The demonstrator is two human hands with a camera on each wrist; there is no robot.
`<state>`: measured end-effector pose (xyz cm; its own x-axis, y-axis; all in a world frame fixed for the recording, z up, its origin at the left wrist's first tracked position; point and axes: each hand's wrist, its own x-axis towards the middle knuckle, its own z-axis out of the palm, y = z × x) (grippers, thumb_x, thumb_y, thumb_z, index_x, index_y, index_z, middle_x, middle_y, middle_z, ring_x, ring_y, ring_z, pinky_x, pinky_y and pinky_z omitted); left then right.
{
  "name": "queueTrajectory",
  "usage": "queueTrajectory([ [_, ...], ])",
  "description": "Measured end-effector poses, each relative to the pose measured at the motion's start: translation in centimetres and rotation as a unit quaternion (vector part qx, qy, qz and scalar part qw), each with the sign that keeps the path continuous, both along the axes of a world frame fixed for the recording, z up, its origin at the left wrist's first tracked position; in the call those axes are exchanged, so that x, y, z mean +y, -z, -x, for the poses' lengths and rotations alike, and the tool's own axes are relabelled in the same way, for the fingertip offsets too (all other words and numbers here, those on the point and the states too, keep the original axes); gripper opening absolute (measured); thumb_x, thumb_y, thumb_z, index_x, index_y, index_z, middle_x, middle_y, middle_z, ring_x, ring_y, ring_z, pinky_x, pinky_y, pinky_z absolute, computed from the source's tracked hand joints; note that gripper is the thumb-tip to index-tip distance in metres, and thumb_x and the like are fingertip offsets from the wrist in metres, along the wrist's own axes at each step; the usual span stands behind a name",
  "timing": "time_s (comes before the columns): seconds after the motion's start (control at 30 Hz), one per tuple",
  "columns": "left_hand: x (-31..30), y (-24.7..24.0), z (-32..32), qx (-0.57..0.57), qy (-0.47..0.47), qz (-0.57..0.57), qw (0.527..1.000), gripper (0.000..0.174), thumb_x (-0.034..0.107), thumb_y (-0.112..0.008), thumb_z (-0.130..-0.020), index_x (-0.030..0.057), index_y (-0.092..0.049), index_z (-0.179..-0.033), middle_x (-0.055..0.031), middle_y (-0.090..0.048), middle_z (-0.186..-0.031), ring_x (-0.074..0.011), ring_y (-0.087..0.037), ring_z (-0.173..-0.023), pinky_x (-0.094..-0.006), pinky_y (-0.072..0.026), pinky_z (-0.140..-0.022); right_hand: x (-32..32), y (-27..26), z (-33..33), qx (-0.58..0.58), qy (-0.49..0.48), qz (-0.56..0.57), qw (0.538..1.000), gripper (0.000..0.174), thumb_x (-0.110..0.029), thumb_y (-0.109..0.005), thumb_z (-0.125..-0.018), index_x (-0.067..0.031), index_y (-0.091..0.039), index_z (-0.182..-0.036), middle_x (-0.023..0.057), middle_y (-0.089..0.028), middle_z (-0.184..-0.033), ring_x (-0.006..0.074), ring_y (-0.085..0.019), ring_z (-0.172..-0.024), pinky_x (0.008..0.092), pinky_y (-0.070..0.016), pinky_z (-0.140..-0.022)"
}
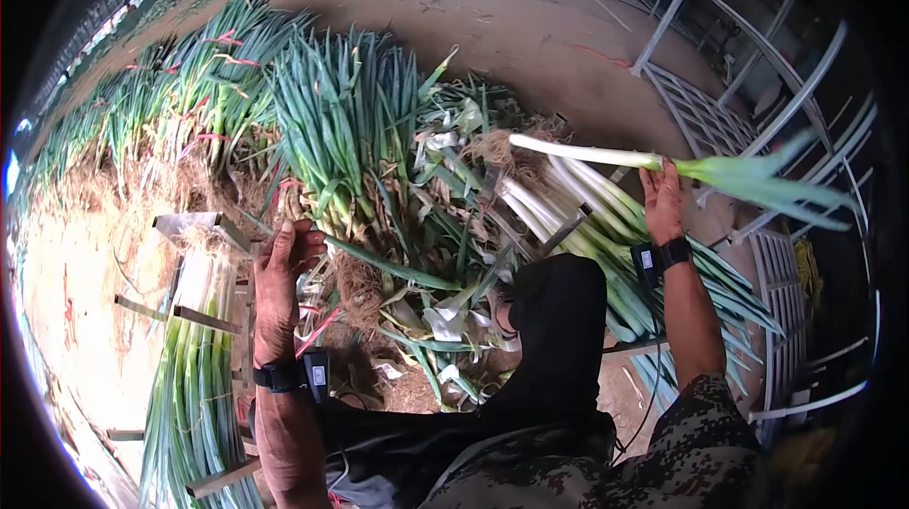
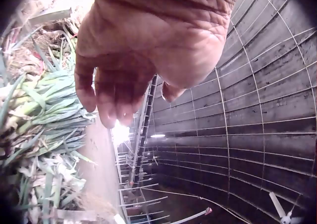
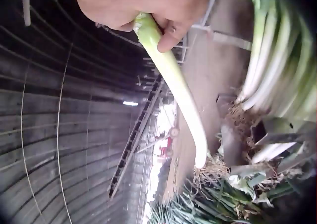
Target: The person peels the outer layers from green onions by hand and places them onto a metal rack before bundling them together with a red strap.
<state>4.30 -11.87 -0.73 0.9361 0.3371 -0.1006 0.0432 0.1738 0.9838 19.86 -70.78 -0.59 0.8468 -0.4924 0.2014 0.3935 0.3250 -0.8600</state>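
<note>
One long leek (image 1: 587, 151), white at the root end and green at the leaves, is gripped by the right hand (image 1: 666, 201). In the right wrist view that hand (image 3: 148, 6) pinches the leek (image 3: 173, 80) around its pale green part, roots hanging at the far end. Below it in the head view lie several cleaned leeks (image 1: 606, 267) on a metal rack. The left hand (image 1: 284, 258) holds nothing, its fingers loosely bent, near uncleaned leeks (image 1: 346, 130). The left wrist view shows this hand (image 2: 148, 40) with fingers hanging loosely.
Another stack of leeks (image 1: 194, 367) rests between metal prongs (image 1: 208, 320) at the left. Tied bundles (image 1: 204, 83) stand at the upper left. Peeled leaves (image 1: 445, 320) litter the middle by the person's knee (image 1: 559, 310). White metal frames (image 1: 701, 111) stand at the right.
</note>
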Motion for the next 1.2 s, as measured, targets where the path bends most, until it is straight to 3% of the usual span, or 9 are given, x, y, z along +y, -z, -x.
queueTrajectory([
  [0.17,-0.5,0.7,-0.7,0.004,0.007,-0.007,1.0,0.052,0.048,-0.056,-0.099,0.0001,-0.066,-0.116,-0.0088,-0.073,-0.096,-0.017,-0.069,-0.088,-0.0338,-0.0515,-0.083,-8.6,11.9,-0.4,0.118,0.023,0.033,0.992,0.033,-0.033,-0.064,-0.097,-0.0037,-0.06,-0.112,0.0092,-0.067,-0.101,0.0205,-0.067,-0.093,0.035,-0.0575,-0.08],
  [0.33,-0.8,1.2,-1.6,0.017,0.005,-0.01,1.0,0.052,0.049,-0.056,-0.099,0.0007,-0.067,-0.117,-0.0082,-0.073,-0.096,-0.0165,-0.068,-0.088,-0.0324,-0.0506,-0.083,-4.5,8.9,5.2,0.34,-0.048,0.272,0.899,0.031,-0.031,-0.069,-0.093,-0.0024,-0.066,-0.106,0.007,-0.068,-0.087,0.0157,-0.066,-0.075,0.0308,-0.057,-0.064],
  [0.43,-1.0,1.7,-1.8,0.025,0.016,-0.026,0.999,0.052,0.049,-0.057,-0.098,0.0024,-0.066,-0.118,-0.0072,-0.073,-0.097,-0.0158,-0.068,-0.088,-0.0315,-0.0504,-0.082,-7.5,6.8,4.3,0.267,-0.007,0.409,0.873,0.039,-0.031,-0.076,-0.084,-0.0006,-0.07,-0.109,0.0076,-0.071,-0.098,0.0138,-0.066,-0.078,0.0286,-0.0564,-0.073],
  [0.53,-1.4,1.8,-2.1,0.032,0.019,-0.027,0.999,0.05,0.049,-0.057,-0.098,0.0043,-0.066,-0.12,-0.0052,-0.073,-0.097,-0.0145,-0.068,-0.086,-0.0303,-0.0504,-0.08,-8.7,6.1,4.5,0.297,-0.022,0.598,0.744,0.043,-0.031,-0.077,-0.081,-0.0013,-0.07,-0.111,0.0111,-0.072,-0.106,0.0189,-0.069,-0.086,0.0325,-0.0549,-0.081],
  [0.67,-1.5,2.3,-2.4,0.04,0.026,-0.034,0.998,0.049,0.048,-0.058,-0.098,0.0047,-0.066,-0.119,-0.0047,-0.073,-0.096,-0.0139,-0.068,-0.085,-0.0302,-0.0504,-0.08,-8.8,10.6,5.5,0.264,-0.149,0.667,0.68,0.049,-0.028,-0.076,-0.078,-0.0059,-0.067,-0.12,0.0191,-0.069,-0.113,0.0329,-0.066,-0.107,0.0418,-0.0513,-0.091],
  [0.8,-1.5,2.7,-2.4,0.052,0.032,-0.051,0.997,0.049,0.047,-0.058,-0.098,0.0044,-0.066,-0.12,-0.0051,-0.073,-0.096,-0.0138,-0.068,-0.085,-0.0299,-0.0504,-0.08,-5.5,10.0,6.9,0.279,-0.121,0.748,0.59,0.053,-0.02,-0.073,-0.073,-0.0071,-0.064,-0.124,0.0219,-0.068,-0.111,0.0378,-0.065,-0.104,0.0439,-0.0509,-0.092],
  [0.9,-1.7,2.8,-2.6,0.055,0.038,-0.061,0.996,0.048,0.046,-0.058,-0.099,0.004,-0.066,-0.12,-0.0054,-0.073,-0.096,-0.0136,-0.068,-0.084,-0.029,-0.0505,-0.079,-5.3,9.9,6.8,0.267,-0.142,0.731,0.611,0.057,-0.02,-0.073,-0.073,-0.0072,-0.062,-0.127,0.0222,-0.068,-0.111,0.0367,-0.066,-0.1,0.0433,-0.0514,-0.086],
  [0.97,-1.6,3.0,-2.6,0.044,0.047,-0.072,0.995,0.047,0.045,-0.058,-0.099,0.0037,-0.065,-0.12,-0.0055,-0.073,-0.097,-0.0134,-0.068,-0.084,-0.0284,-0.0508,-0.078,-6.6,10.4,5.9,0.348,-0.236,0.522,0.742,0.059,-0.019,-0.073,-0.073,-0.007,-0.061,-0.13,0.0224,-0.068,-0.111,0.0363,-0.066,-0.096,0.0429,-0.0513,-0.083],
  [1.2,-1.7,2.6,-2.3,0.041,0.052,-0.085,0.994,0.045,0.043,-0.06,-0.099,0.0026,-0.066,-0.118,-0.0062,-0.073,-0.095,-0.0133,-0.068,-0.082,-0.0266,-0.0511,-0.076,-14.4,7.8,4.4,0.242,-0.239,0.8,0.494,0.058,-0.016,-0.069,-0.079,-0.0102,-0.058,-0.136,0.0261,-0.067,-0.106,0.0364,-0.066,-0.087,0.0439,-0.0514,-0.078],
])
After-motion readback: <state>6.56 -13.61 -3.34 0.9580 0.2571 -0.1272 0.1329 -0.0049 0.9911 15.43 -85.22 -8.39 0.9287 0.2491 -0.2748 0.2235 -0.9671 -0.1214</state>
